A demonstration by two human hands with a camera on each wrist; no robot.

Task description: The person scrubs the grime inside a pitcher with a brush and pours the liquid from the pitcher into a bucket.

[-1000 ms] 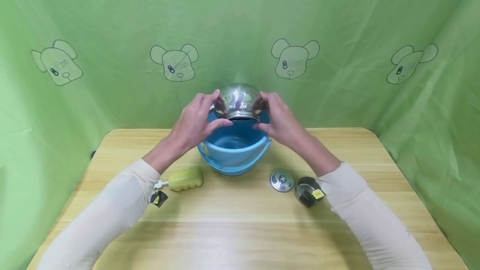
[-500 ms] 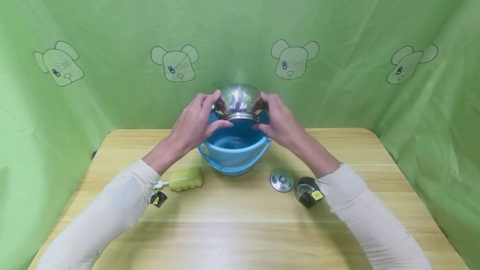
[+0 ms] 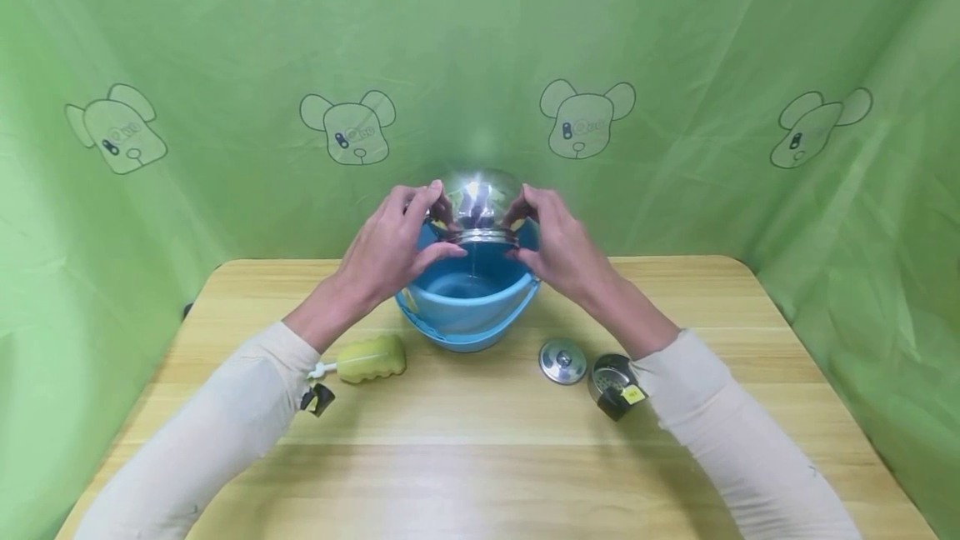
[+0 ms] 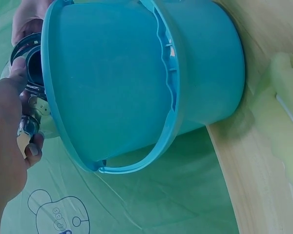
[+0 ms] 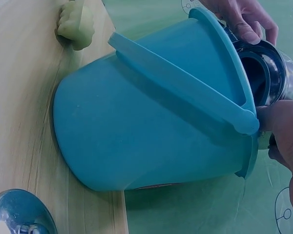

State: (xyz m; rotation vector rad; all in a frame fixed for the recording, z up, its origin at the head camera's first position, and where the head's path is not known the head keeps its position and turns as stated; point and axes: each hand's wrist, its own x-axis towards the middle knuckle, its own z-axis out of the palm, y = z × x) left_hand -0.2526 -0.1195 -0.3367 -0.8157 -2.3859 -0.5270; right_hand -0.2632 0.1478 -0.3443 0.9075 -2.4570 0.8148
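Note:
A shiny stainless-steel teapot [image 3: 480,197] is tipped mouth-down over the blue bucket [image 3: 465,319]. My left hand [image 3: 384,244] grips its left side, thumb near the rim and fingers around the body. From the other side my right hand [image 3: 566,244] holds it the same way. A thin streak of liquid shows beneath the pot's mouth, inside the bucket. In the left wrist view, a metal fitting [image 4: 28,126] on the pot lies by the left fingers. The pot's dark opening [image 5: 254,73] faces the bucket in the right wrist view.
A yellow-green sponge brush [image 3: 371,358] with a white handle lies left of the bucket on the wooden table [image 3: 465,473]. To the right are a round metal lid [image 3: 562,361] and a round perforated strainer [image 3: 611,373], partly covered by the wrist camera. Green cloth [image 3: 472,40] hangs behind.
The teapot has tipped slightly further, and a thin liquid streak now shows under its mouth. Both hands keep their hold with little movement.

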